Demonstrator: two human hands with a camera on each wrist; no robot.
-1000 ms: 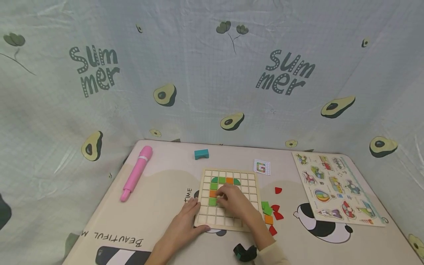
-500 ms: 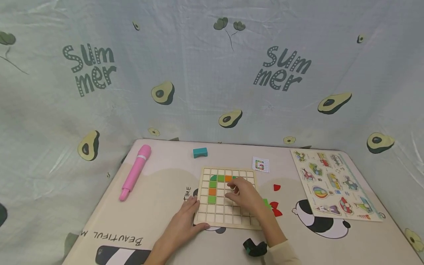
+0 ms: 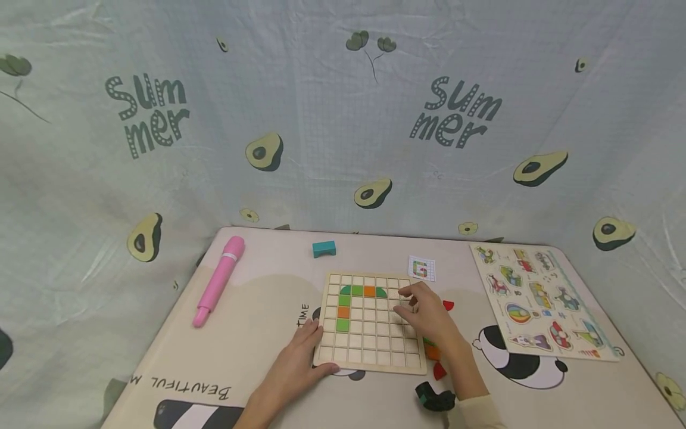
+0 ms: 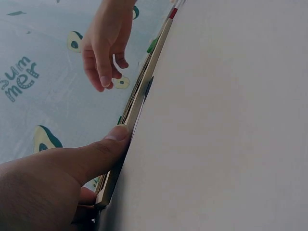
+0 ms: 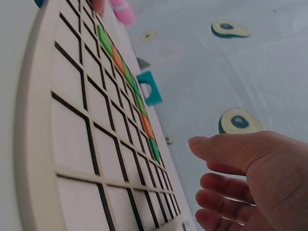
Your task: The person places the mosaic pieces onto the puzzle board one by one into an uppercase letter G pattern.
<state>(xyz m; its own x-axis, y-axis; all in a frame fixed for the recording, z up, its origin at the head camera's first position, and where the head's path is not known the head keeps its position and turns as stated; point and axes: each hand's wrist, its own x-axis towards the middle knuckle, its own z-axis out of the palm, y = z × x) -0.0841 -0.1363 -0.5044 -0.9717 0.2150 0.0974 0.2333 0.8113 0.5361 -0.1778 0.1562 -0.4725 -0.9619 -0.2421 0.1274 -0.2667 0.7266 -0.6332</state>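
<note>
A wooden grid board (image 3: 370,367) lies on the table with green and orange tiles (image 3: 343,312) in a row and a column of its cells. At its near left corner my left hand (image 3: 295,363) holds it, fingers along the left side and thumb (image 4: 108,147) against the near edge. Over the board's right side hovers my right hand (image 3: 429,313), thumb and forefinger apart with nothing seen between them. Loose red (image 3: 439,372) and orange (image 3: 433,353) pieces lie right of the board, some partly hidden by that hand and forearm.
Behind the board are a small pattern card (image 3: 421,268) and a teal bridge-shaped block (image 3: 324,248). A pink pen-shaped object (image 3: 220,280) lies at left, a picture puzzle board (image 3: 541,298) at right. By my right forearm is a black curved device (image 3: 435,398).
My right hand has moved right from the tile column towards the board's right edge, uncovering the tiles. The left hand stays at its corner.
</note>
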